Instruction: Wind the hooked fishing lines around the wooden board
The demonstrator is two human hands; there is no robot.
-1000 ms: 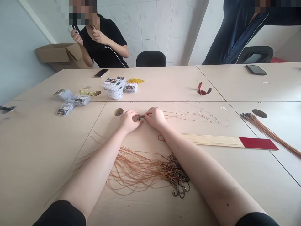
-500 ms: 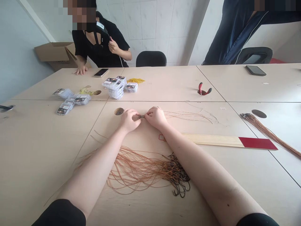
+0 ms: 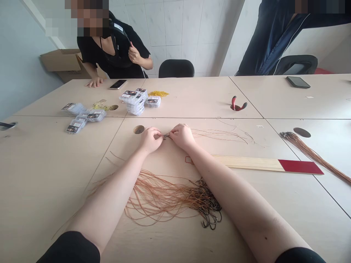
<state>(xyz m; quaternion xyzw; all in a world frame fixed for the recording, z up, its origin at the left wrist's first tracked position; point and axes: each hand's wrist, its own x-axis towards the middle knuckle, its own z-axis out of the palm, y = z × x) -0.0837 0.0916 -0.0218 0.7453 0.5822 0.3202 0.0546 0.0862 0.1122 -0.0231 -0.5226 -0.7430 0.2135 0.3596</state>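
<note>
My left hand [image 3: 150,139] and my right hand [image 3: 182,135] meet at the middle of the beige table [image 3: 41,164], both pinched on a small dark fishing hook [image 3: 165,136] with a thin brown line. Several loose brown lines [image 3: 219,135] trail away to the right of my right hand. Between my forearms lies a heap of hooks [image 3: 206,208] tied to orange-brown lines [image 3: 156,197] that fan out to the left.
A long pale board with a red end [image 3: 268,165] lies right of my right arm. Another line bundle [image 3: 312,155] sits far right. Small packets [image 3: 135,99], yellow bits [image 3: 158,94], red pliers [image 3: 236,106], two phones [image 3: 118,84] and two other people are across the table.
My hands stay pinched on the hook, my left fingers closing a little more. The person at far left has leaned over and set a hand on the table.
</note>
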